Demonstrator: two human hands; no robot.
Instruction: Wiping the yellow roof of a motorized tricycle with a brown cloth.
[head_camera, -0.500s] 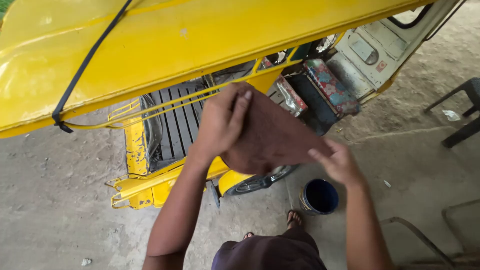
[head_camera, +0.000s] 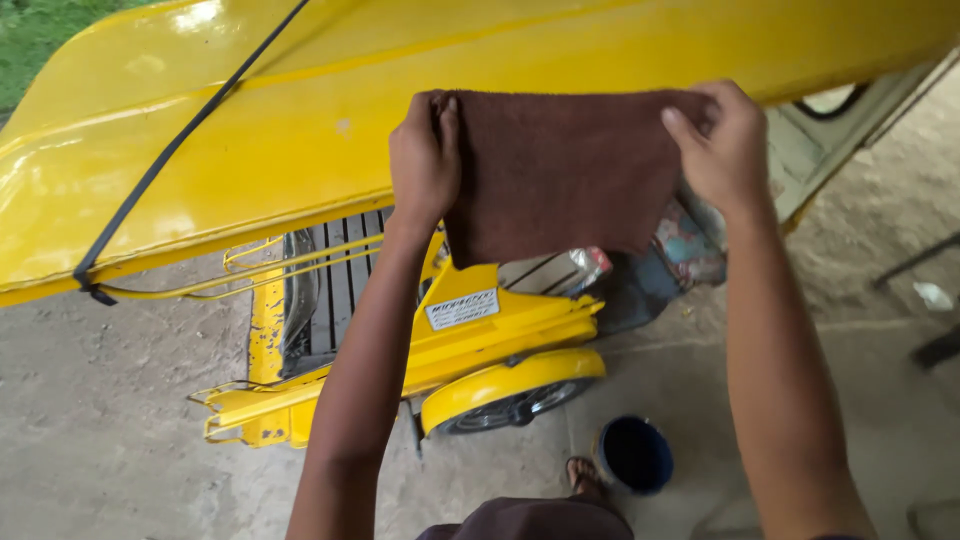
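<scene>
A dark brown cloth (head_camera: 560, 175) is held up flat and spread between both hands, in front of the yellow roof (head_camera: 250, 140) of a sidecar vehicle. The left hand (head_camera: 425, 155) is closed on the cloth's upper left corner, with the fingers curled over the edge and the thumb behind it. The right hand (head_camera: 722, 145) is pinched on the upper right corner, fingers bent, with the thumb laid on the near face of the cloth. Neither hand is open; both are gripping the same cloth. The cloth hangs straight down from the two grips, its lower edge loose over the sidecar's interior.

A black strap (head_camera: 170, 155) is seen running diagonally across the roof. Below the roof, a yellow frame with rails (head_camera: 290, 265) and a slatted floor (head_camera: 340, 290) are visible. A yellow fender (head_camera: 510, 385) is seen over a wheel (head_camera: 505, 410). A dark blue bucket (head_camera: 633, 455) stands on the concrete ground (head_camera: 110, 440), just beside a sandalled foot (head_camera: 582, 473). Grass (head_camera: 40, 35) shows at the top left corner.
</scene>
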